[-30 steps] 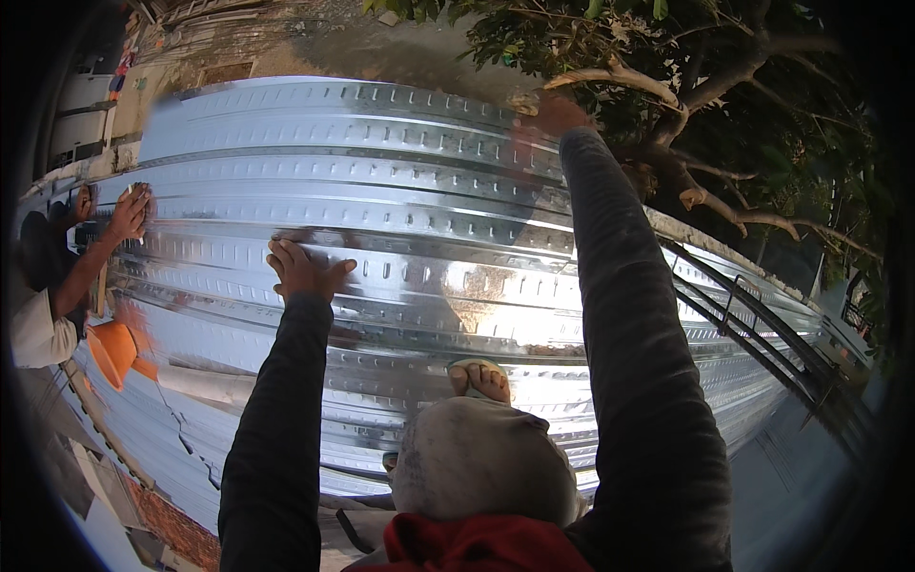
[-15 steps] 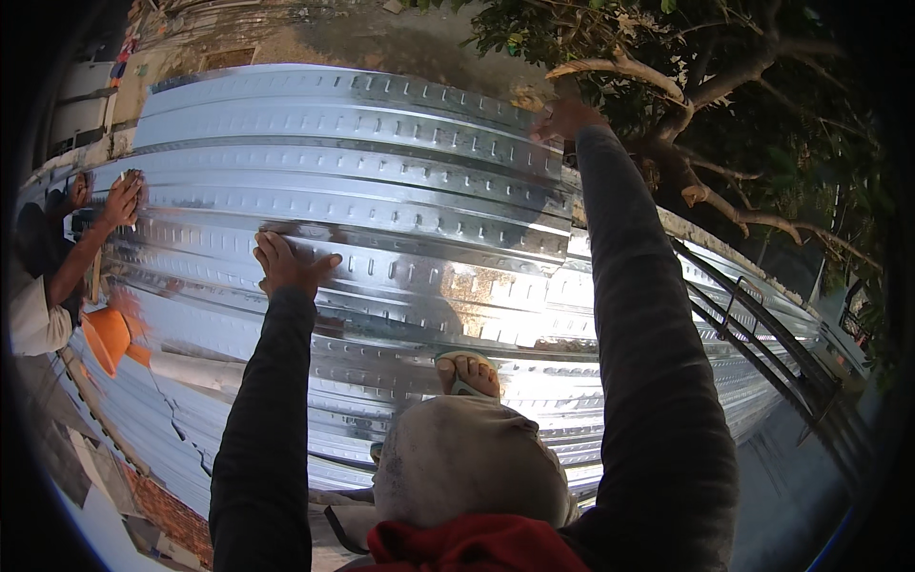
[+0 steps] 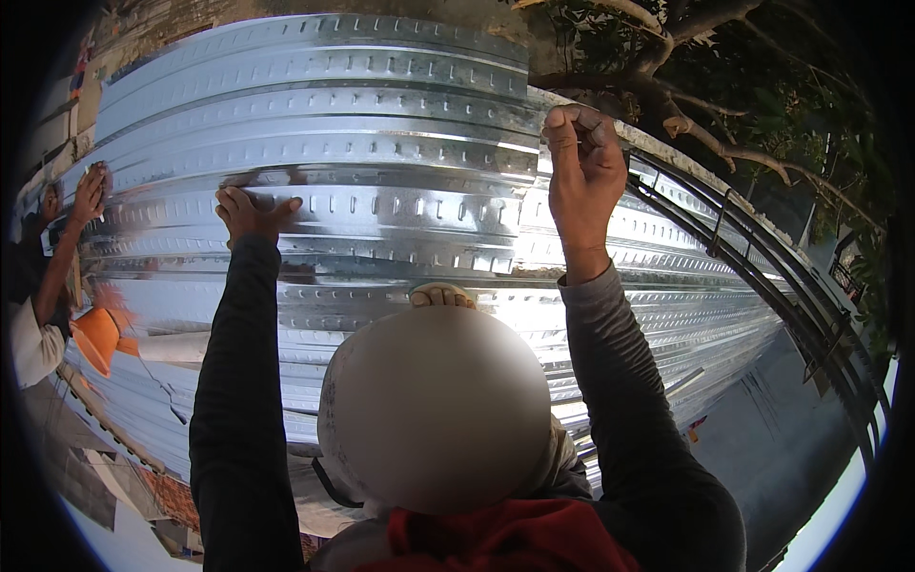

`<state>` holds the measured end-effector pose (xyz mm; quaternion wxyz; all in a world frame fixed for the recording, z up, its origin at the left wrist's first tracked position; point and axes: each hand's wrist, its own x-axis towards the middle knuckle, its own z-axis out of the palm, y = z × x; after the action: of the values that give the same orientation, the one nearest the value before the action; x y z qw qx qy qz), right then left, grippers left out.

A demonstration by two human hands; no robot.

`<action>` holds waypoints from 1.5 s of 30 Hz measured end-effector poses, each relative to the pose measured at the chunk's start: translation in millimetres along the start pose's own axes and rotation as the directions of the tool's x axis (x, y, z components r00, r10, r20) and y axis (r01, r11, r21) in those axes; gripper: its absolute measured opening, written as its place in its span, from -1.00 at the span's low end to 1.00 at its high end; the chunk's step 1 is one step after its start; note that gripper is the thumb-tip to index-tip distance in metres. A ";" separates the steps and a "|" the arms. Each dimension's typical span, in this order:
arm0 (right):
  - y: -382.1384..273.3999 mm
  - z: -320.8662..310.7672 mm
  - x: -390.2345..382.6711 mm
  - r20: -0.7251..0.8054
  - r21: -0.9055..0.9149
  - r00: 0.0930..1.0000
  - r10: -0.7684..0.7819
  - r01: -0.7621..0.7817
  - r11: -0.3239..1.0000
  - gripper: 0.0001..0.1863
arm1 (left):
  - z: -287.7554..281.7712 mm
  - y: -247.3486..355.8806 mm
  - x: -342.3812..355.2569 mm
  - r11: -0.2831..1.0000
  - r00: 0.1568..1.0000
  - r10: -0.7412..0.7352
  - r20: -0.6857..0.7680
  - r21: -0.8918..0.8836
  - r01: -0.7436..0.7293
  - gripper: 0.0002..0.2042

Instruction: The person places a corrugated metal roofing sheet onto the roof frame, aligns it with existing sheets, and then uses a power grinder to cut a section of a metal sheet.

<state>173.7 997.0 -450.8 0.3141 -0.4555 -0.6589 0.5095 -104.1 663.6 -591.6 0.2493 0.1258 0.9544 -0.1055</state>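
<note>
On my feed, a metal sheet (image 3: 372,145) lies over other sheets (image 3: 691,305). My left hand (image 3: 253,215) rests on it, grip spread apart; my right hand (image 3: 586,186) is near its right end, curled, fingertip contact unclear.

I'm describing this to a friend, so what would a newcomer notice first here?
Probably the shiny ribbed metal sheets across the middle, where the left hand lies spread out. Next, the right hand, partly curled, beside the upper sheets' right end. The bright orange object at far left also stands out, as do the tree branches at upper right.
</note>
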 end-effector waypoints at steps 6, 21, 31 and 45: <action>114.3 -59.3 -117.4 -0.056 -0.503 0.948 0.313 -0.298 0.811 -0.50 | 10.5 -8.5 10.9 0.998 0.996 0.065 -0.060 0.014 -0.064 0.42; 110.6 -22.7 -87.4 -0.152 -0.523 0.968 0.202 -0.252 0.814 -0.74 | -10.7 36.5 -17.0 0.986 0.987 -0.158 0.007 0.060 0.158 0.31; 127.0 -27.9 -90.6 -0.205 -0.604 0.943 0.261 -0.332 0.725 -0.55 | -49.5 64.5 -60.1 0.998 0.985 -0.046 0.165 0.055 0.038 0.37; 85.6 44.5 -142.5 0.646 -0.577 0.763 0.019 0.471 0.668 -0.25 | -48.5 66.4 -58.7 0.998 0.985 -0.015 0.172 0.061 0.005 0.38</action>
<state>213.9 854.3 -538.2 -0.0487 -0.2623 -0.9206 0.2852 -57.0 728.2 -529.9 0.3265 0.1190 0.9262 -0.1461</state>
